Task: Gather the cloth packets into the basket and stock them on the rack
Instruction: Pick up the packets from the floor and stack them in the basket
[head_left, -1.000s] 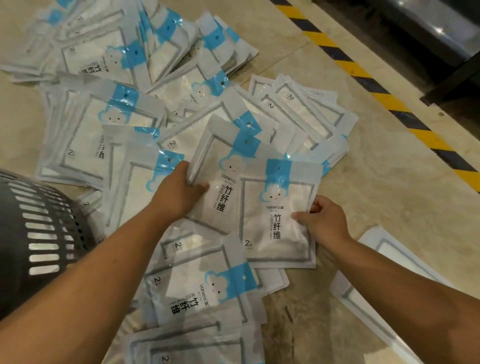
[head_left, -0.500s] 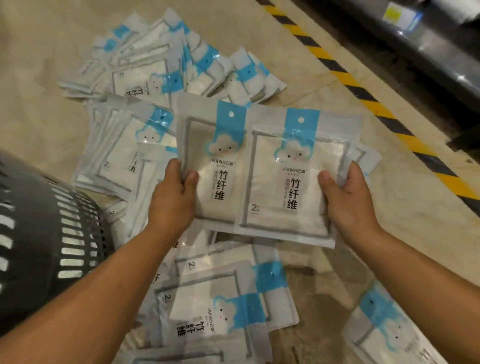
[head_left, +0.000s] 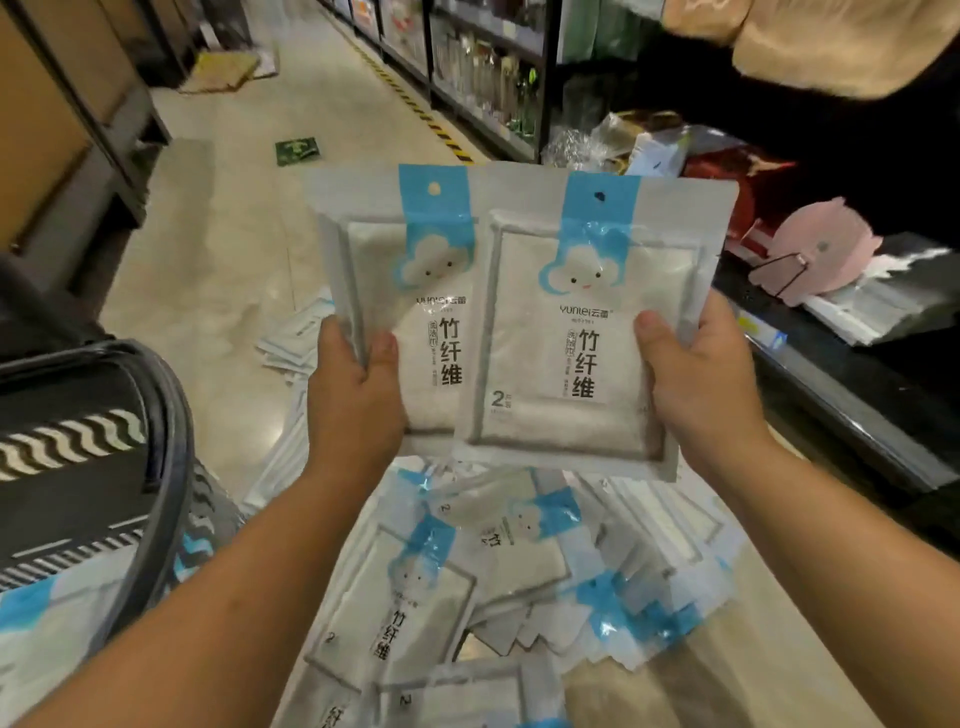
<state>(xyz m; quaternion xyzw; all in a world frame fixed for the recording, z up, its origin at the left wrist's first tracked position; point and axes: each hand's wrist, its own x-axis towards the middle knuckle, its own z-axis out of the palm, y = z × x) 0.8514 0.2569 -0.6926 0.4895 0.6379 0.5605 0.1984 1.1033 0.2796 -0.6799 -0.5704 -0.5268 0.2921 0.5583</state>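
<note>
Plastic cloth packets (head_left: 561, 338) upright; left hand (head_left: 353, 400) grip pinches left edge; right hand (head_left: 696, 389) grip pinches right edge

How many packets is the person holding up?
2 show: the left packet, gripped by the left hand, and the right packet overlapping it, gripped by the right hand. Others may be hidden behind.

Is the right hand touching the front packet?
Touching. The head view shows the right hand gripping the front packet, thumb lying on its face.
</note>
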